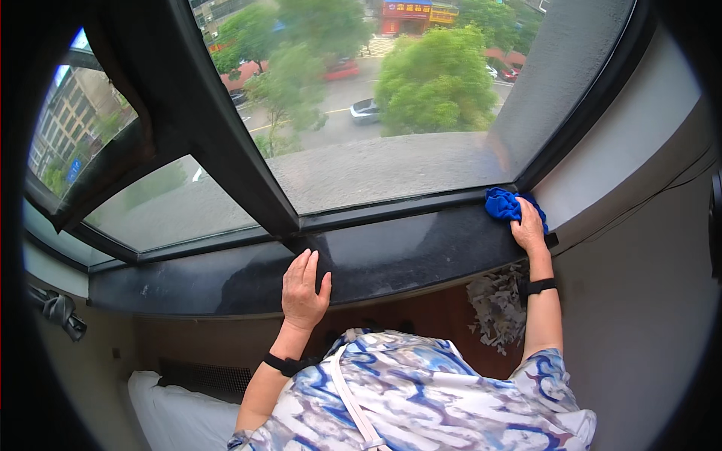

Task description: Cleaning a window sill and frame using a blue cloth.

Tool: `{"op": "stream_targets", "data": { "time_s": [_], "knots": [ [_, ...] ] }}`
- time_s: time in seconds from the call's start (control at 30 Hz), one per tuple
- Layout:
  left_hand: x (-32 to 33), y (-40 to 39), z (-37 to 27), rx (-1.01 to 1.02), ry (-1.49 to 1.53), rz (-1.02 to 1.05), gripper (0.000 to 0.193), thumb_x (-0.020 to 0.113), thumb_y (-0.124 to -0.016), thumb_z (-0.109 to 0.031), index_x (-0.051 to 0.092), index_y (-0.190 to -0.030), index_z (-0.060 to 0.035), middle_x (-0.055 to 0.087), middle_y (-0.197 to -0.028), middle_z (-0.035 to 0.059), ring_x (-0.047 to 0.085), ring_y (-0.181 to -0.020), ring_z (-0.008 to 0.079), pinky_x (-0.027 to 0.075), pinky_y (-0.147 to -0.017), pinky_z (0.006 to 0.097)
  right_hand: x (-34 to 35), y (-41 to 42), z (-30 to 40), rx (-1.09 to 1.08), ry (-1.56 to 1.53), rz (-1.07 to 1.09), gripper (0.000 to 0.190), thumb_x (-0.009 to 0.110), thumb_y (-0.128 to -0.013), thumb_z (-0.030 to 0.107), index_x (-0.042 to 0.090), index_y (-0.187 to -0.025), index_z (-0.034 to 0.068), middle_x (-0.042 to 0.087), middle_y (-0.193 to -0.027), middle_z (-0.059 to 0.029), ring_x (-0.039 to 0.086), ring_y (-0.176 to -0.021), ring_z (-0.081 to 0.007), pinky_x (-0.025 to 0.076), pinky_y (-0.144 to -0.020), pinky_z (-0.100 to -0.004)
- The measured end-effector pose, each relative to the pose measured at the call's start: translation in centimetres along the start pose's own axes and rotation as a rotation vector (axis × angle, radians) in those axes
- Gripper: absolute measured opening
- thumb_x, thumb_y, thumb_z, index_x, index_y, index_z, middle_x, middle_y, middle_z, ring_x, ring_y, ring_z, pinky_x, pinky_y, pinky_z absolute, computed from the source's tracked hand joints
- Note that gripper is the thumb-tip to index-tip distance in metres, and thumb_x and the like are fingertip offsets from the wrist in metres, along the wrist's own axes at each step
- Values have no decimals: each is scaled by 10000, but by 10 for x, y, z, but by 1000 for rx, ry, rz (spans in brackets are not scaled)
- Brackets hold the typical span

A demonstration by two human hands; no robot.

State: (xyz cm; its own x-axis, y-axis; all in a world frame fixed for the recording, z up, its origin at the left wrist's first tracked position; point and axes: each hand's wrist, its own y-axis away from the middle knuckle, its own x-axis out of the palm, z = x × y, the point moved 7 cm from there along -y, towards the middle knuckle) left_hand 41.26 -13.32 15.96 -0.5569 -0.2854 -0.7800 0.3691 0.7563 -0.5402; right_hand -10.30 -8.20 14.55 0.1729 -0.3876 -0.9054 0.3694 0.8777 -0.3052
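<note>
A crumpled blue cloth (503, 204) is under my right hand (529, 226), bunched in the right corner where the dark stone windowsill (389, 248) meets the window frame (406, 206) and the side wall. My right fingers curl over the cloth, and its far side bulges out past them. My left hand (304, 288) rests at the front edge of the sill, left of its middle, with the fingers extended, the thumb apart and nothing held. Glossy reflections lie across the sill, with pale marks near its left end.
A thick dark mullion (237, 124) divides the window; a smaller pane at left is tilted outward. Torn paper scraps (497, 307) lie on the floor below the sill at right. Thin cables (637, 208) run along the right wall. A white-covered bed or cushion (180, 411) is at lower left.
</note>
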Motion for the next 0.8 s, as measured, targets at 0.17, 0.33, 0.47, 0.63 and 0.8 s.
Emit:
{"op": "stream_targets", "data": {
  "time_s": [0.17,0.33,0.47,0.63,0.8],
  "knots": [
    [-2,0,1,-10,-3,-16,503,703,-819,-179,568,-1273,-10,589,-1259,179,565,-1163,334,444,-1001,418,4,24,24,-110,23,2,562,562,-763,88,501,-1316,8,517,-1353,-220,474,-1268,-382,355,-1097,-448],
    [-2,1,1,-5,4,-25,496,708,-815,-184,577,-1260,-10,593,-1248,178,569,-1155,332,448,-997,419,3,52,64,-206,-13,57,621,571,-724,65,488,-1337,10,489,-1381,-221,445,-1295,-378,321,-1119,-454],
    [-3,0,-1,10,32,-27,499,702,-818,-159,568,-1274,-7,596,-1248,179,574,-1142,339,447,-995,417,0,69,105,-270,-49,91,614,576,-707,30,503,-1317,3,494,-1367,-229,445,-1289,-391,323,-1110,-465],
    [-4,0,-1,19,49,-26,501,704,-821,-167,566,-1279,-16,588,-1257,172,568,-1150,332,442,-994,415,-2,84,153,-346,-82,152,616,580,-703,36,498,-1311,-18,486,-1373,-242,440,-1286,-401,320,-1102,-470],
    [-6,0,-3,48,61,-17,513,701,-835,-203,557,-1292,-20,574,-1281,169,554,-1177,325,437,-1000,413,3,94,191,-421,-68,250,687,726,-736,155,469,-1352,-7,450,-1407,-239,405,-1316,-401,308,-1106,-475]
  ]
}}
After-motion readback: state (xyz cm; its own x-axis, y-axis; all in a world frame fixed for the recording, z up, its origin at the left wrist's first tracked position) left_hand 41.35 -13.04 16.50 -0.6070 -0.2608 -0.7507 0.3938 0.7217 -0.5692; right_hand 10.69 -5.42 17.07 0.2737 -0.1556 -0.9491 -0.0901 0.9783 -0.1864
